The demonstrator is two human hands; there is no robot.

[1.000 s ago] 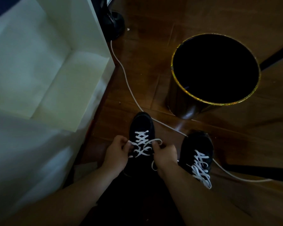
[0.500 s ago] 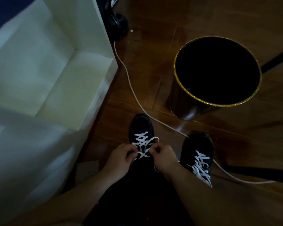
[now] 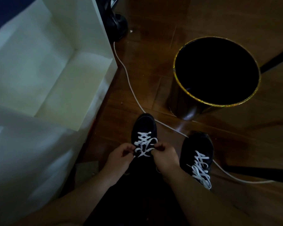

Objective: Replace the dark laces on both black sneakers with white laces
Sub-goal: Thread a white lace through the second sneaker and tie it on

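Two black sneakers stand on the wooden floor, both threaded with white laces. The left sneaker (image 3: pixel 144 126) is at the centre, its toe pointing away from me. My left hand (image 3: pixel 119 158) pinches the white lace (image 3: pixel 145 144) at the shoe's left side. My right hand (image 3: pixel 166 158) pinches the same lace from the right, and the strands cross between my fingers. The right sneaker (image 3: pixel 197 144) stands apart to the right, with its white lace (image 3: pixel 200 168) lying loose on its tongue. The rear of the left sneaker is hidden under my hands.
A black bin with a gold rim (image 3: pixel 216 104) stands just beyond the right sneaker. A white cable (image 3: pixel 129 84) runs across the floor behind both shoes. A white shelf unit (image 3: pixel 82 75) fills the left side. A dark round object (image 3: pixel 118 26) sits at the shelf's far corner.
Both hands have moved closer together over the left sneaker, drawing the lace ends inward so the loop by the right hand has shrunk. The view shifted slightly.
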